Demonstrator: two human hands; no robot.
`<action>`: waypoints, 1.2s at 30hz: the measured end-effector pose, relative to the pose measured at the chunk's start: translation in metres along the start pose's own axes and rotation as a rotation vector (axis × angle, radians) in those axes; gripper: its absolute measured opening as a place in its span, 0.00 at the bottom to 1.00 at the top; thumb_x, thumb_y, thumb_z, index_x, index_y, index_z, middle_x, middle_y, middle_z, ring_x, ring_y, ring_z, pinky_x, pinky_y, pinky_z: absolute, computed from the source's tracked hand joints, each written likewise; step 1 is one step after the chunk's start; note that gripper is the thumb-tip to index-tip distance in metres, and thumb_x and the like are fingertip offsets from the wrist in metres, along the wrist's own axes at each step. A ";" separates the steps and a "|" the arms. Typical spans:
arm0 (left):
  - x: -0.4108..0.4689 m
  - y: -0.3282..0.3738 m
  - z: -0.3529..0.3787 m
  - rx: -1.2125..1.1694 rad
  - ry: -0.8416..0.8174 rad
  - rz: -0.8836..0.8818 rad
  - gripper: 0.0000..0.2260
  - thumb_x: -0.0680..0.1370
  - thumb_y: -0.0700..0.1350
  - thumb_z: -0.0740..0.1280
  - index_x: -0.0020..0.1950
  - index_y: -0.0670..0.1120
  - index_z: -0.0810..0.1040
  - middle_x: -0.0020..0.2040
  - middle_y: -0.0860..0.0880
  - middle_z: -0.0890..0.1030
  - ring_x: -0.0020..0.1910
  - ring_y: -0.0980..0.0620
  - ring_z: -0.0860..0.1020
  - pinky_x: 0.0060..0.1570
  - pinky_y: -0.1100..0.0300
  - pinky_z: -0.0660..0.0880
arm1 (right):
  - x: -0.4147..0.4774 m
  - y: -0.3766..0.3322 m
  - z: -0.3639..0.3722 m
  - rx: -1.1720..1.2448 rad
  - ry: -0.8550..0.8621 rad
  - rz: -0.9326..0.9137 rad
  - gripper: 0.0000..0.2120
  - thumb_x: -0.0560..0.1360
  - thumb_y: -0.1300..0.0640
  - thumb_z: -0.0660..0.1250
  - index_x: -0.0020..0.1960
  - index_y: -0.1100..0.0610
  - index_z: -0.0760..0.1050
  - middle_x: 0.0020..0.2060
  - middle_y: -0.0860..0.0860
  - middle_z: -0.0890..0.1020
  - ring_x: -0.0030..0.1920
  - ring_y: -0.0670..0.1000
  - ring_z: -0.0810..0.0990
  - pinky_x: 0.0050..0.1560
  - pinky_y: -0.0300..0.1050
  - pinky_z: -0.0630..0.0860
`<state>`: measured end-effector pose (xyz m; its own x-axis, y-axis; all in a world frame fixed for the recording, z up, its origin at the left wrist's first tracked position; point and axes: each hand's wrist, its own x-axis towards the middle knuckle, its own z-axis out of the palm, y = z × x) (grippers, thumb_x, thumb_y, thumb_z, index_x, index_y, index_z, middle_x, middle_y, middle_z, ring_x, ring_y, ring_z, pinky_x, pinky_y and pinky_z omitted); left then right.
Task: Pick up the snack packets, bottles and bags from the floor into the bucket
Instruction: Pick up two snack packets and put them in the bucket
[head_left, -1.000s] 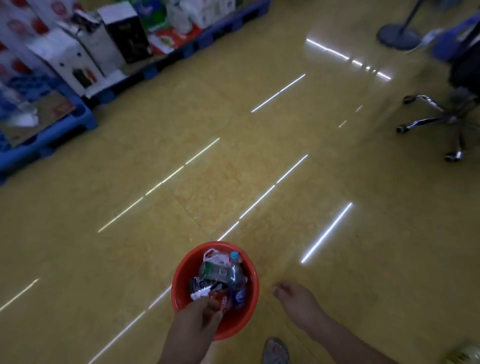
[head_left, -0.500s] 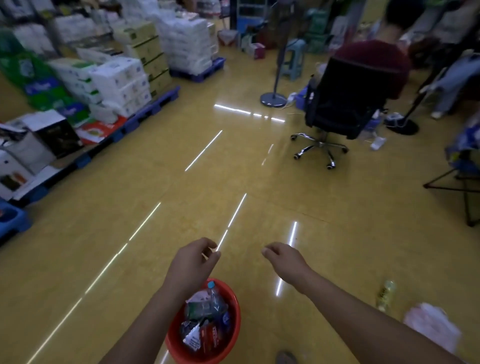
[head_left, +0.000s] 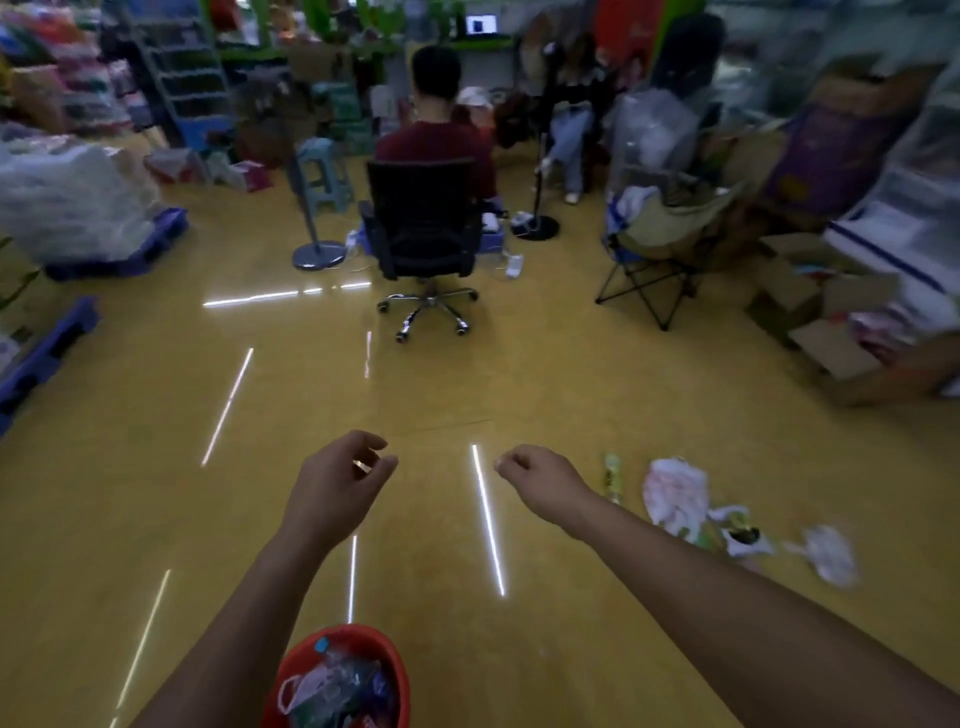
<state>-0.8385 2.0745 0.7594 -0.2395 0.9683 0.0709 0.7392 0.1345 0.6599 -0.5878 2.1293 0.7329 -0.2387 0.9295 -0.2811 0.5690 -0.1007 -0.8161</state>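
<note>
Left grip (head_left: 337, 483), right grip (head_left: 540, 478) empty; bottle (head_left: 612, 475) points away.

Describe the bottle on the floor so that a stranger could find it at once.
Look at the yellow floor to the right of the person's right hand. The bottle is the thing nearest that hand, left of the white plastic bag. It alone is slim and yellow-green, not crumpled.

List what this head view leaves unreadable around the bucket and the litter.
Red bucket: head view, lower part cut off by the bottom edge; contents blurred.
Green bottle: label blurred, too small.
White bags beside it: motion blur hides their count.
Left hand: glint between fingers, held thing or floor reflection, unclear.
</note>
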 end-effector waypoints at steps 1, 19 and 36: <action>0.002 0.015 0.011 -0.003 -0.020 0.027 0.08 0.75 0.51 0.71 0.53 0.51 0.80 0.41 0.55 0.82 0.38 0.59 0.80 0.43 0.57 0.77 | -0.006 0.011 -0.014 0.010 0.027 0.018 0.14 0.79 0.45 0.61 0.50 0.53 0.79 0.46 0.48 0.81 0.46 0.48 0.78 0.43 0.43 0.71; -0.044 0.284 0.236 0.004 -0.373 0.387 0.11 0.74 0.54 0.71 0.55 0.53 0.79 0.44 0.56 0.81 0.40 0.59 0.80 0.41 0.57 0.77 | -0.171 0.227 -0.259 0.121 0.384 0.300 0.15 0.78 0.45 0.62 0.53 0.55 0.78 0.45 0.50 0.81 0.46 0.52 0.79 0.45 0.47 0.73; -0.148 0.447 0.420 0.006 -0.626 0.576 0.12 0.72 0.54 0.73 0.53 0.55 0.79 0.46 0.56 0.80 0.40 0.56 0.80 0.41 0.56 0.78 | -0.337 0.402 -0.404 0.207 0.611 0.547 0.16 0.80 0.44 0.61 0.59 0.54 0.76 0.53 0.52 0.78 0.51 0.53 0.77 0.56 0.52 0.74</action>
<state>-0.2080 2.0794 0.7299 0.5668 0.8232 -0.0337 0.6426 -0.4161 0.6433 0.0393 1.9190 0.7030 0.5300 0.7533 -0.3895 0.3108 -0.5999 -0.7372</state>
